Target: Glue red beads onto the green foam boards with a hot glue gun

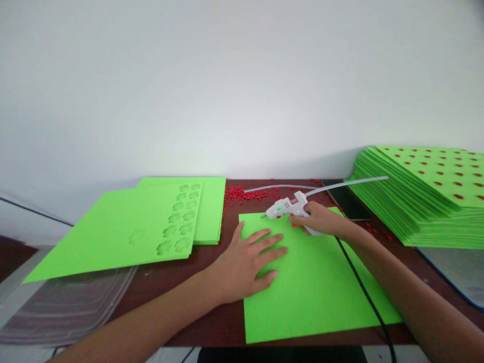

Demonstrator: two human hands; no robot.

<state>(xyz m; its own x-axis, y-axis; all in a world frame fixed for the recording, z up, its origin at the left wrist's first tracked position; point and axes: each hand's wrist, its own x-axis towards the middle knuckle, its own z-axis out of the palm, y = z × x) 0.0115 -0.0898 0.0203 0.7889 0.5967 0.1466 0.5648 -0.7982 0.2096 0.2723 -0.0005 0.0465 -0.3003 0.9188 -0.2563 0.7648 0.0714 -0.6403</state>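
Observation:
A bright green sheet [321, 287] lies on the dark red-brown table in front of me. My left hand [249, 262] rests flat on its left part, fingers spread. My right hand [321, 220] is closed round the handle of a white glue gun [286, 207], its nozzle pointing left, low over the sheet's far left corner. Whether the tip touches the sheet I cannot tell. A long pale glue stick [351, 184] sticks out of the gun's back. The gun's black cord [363, 285] runs over the sheet toward me.
Small red pieces [238, 194] lie heaped behind the sheet, beside another glue stick [280, 187]. A tall stack of green sheets [401, 212] with red dots stands right, near a dark flat device [348, 200]. Green sheets [124, 222] with flower-shaped cuts lie left, over a clear plastic lid [71, 302].

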